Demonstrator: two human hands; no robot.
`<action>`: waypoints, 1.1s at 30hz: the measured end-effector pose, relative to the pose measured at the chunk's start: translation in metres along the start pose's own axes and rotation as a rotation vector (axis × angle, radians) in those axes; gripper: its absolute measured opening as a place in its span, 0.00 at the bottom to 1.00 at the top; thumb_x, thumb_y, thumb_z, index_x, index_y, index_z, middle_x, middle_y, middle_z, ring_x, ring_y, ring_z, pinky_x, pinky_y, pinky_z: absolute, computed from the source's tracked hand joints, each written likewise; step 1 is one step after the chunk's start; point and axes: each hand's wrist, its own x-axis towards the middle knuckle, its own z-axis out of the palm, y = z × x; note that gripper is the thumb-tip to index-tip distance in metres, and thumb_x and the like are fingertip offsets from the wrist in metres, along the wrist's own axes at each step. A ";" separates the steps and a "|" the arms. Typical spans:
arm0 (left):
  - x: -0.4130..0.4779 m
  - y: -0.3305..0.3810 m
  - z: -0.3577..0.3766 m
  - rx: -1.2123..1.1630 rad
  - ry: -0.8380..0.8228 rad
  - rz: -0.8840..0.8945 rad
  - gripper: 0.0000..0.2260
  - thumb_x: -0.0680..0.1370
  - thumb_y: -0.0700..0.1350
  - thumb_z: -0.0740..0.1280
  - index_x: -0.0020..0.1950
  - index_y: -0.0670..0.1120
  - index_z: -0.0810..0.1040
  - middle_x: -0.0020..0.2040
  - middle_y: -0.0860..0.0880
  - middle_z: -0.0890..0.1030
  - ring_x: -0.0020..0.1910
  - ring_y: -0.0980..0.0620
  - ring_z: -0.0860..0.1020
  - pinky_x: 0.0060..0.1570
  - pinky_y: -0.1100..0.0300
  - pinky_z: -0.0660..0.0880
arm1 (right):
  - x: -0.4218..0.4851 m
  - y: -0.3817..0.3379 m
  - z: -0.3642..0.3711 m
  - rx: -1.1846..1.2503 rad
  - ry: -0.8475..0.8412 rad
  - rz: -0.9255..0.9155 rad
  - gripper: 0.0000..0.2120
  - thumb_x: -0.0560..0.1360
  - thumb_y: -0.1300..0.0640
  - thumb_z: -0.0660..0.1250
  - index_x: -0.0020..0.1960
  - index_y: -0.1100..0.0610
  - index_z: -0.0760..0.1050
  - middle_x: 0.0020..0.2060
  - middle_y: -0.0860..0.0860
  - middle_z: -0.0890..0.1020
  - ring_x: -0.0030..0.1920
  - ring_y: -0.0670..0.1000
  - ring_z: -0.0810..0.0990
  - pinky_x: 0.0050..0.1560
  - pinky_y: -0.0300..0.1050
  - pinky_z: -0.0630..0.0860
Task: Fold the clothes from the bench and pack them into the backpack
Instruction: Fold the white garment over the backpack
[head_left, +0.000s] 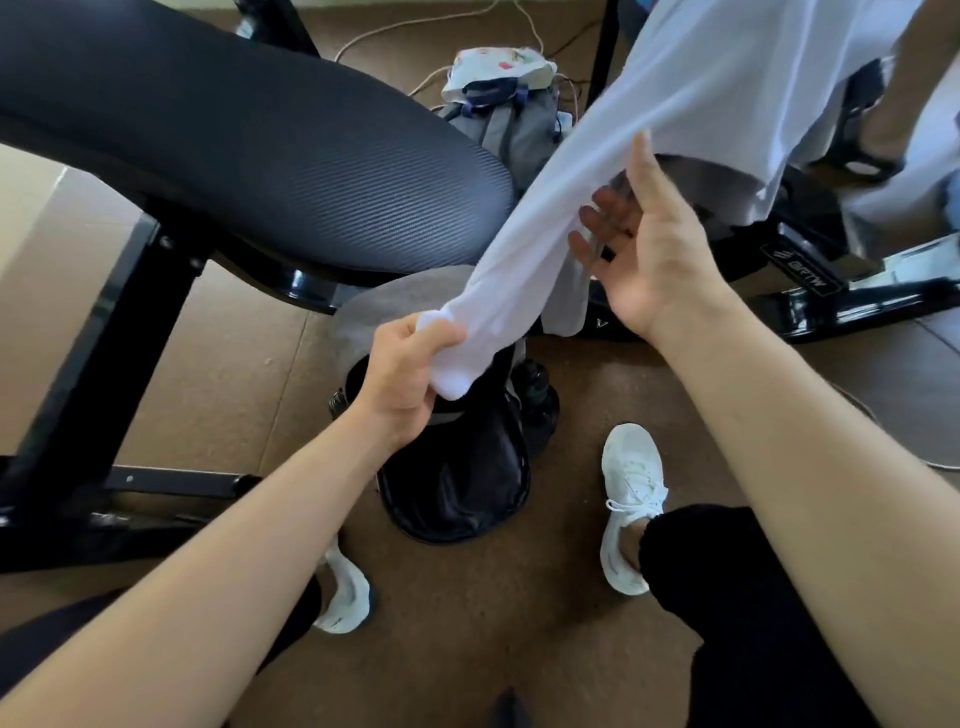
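Head: garment (571, 171) slants from left hand (405, 374) up-right.

Hands: two, left hand (410, 374) at centre, right hand (649, 249) right of centre.
White garment (675, 104): one, upper right.
Backpacks: two, black backpack (457, 488) lower centre, grey backpack (519, 124) top centre.
White shoes: two, left shoe (348, 587), right shoe (631, 499).
Bench (260, 156): one, upper left.
Floral cloth (498, 65): one, top centre.

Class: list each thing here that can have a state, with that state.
White garment: unfolded, held in the air.
Left hand: grips the garment's end.
Right hand: fingers straight, touching the garment.
Black backpack: on the floor, top seems open.
Grey bag: upright, cloth on top.
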 end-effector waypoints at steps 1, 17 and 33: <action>-0.003 0.000 -0.001 0.018 -0.011 0.000 0.12 0.61 0.47 0.72 0.32 0.47 0.69 0.38 0.45 0.70 0.37 0.47 0.69 0.36 0.55 0.65 | 0.000 -0.001 0.001 0.010 0.019 -0.022 0.12 0.78 0.47 0.71 0.56 0.54 0.77 0.46 0.51 0.82 0.52 0.53 0.83 0.54 0.51 0.83; 0.006 0.019 0.007 0.491 -0.119 0.345 0.17 0.70 0.43 0.80 0.57 0.44 0.83 0.52 0.48 0.86 0.52 0.52 0.84 0.55 0.50 0.81 | -0.036 0.033 0.003 -0.715 -0.424 -0.139 0.09 0.75 0.56 0.72 0.41 0.62 0.84 0.35 0.55 0.83 0.37 0.49 0.81 0.41 0.44 0.78; -0.055 0.014 -0.091 -0.208 -0.112 -0.094 0.30 0.68 0.45 0.69 0.67 0.30 0.75 0.62 0.30 0.77 0.59 0.34 0.78 0.65 0.40 0.73 | -0.067 0.098 0.011 -1.274 -0.403 -0.347 0.04 0.75 0.62 0.70 0.46 0.55 0.82 0.40 0.47 0.84 0.42 0.48 0.81 0.48 0.44 0.78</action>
